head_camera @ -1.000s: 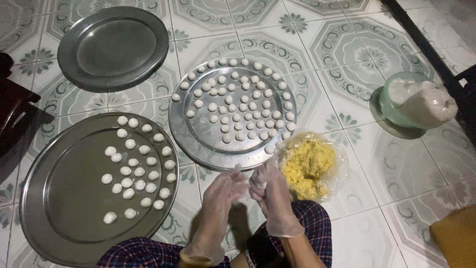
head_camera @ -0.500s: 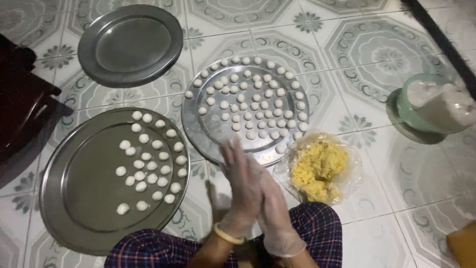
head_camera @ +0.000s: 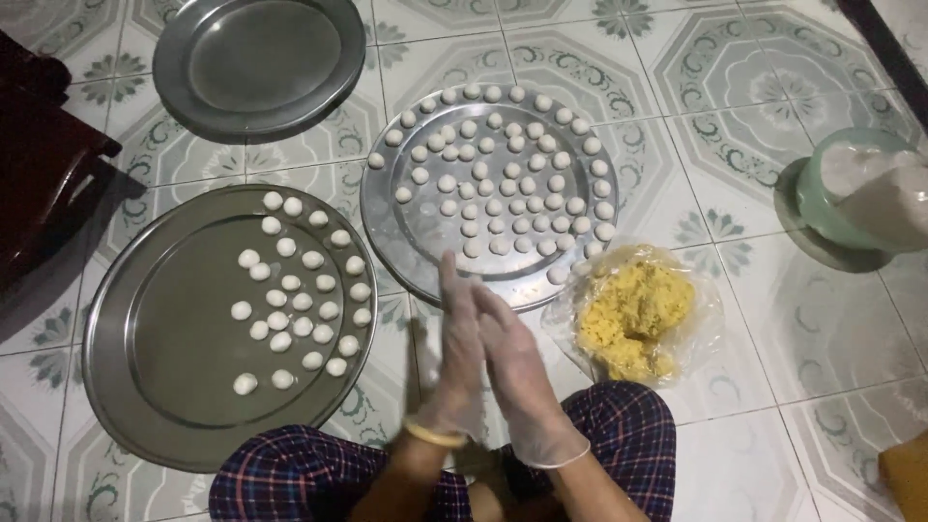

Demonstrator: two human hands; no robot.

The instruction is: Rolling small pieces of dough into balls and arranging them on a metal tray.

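Note:
My left hand (head_camera: 454, 338) and my right hand (head_camera: 517, 372), both in thin clear gloves, are pressed palm to palm above my plaid-trousered knees (head_camera: 280, 474). Whatever lies between the palms is hidden. A gold bangle sits on the left wrist. Just beyond the fingertips lies a round metal tray (head_camera: 382, 232) crowded with several small white dough balls (head_camera: 493, 184). To my left a larger metal tray (head_camera: 106, 319) holds several slightly bigger white balls (head_camera: 290, 290). Right of my hands, a lump of yellow crumbly filling (head_camera: 633, 319) rests on a clear plastic bag.
An empty metal tray (head_camera: 261, 58) lies at the far left on the patterned tile floor. A green bowl (head_camera: 822, 193) holding a white bag stands on a lid at the right. Dark wooden furniture (head_camera: 39, 174) fills the left edge; an orange object (head_camera: 909, 478) shows bottom right.
My hands came together from slightly apart and now press flat, shifting against each other. The view has drifted slightly; the trays and the filling have not moved.

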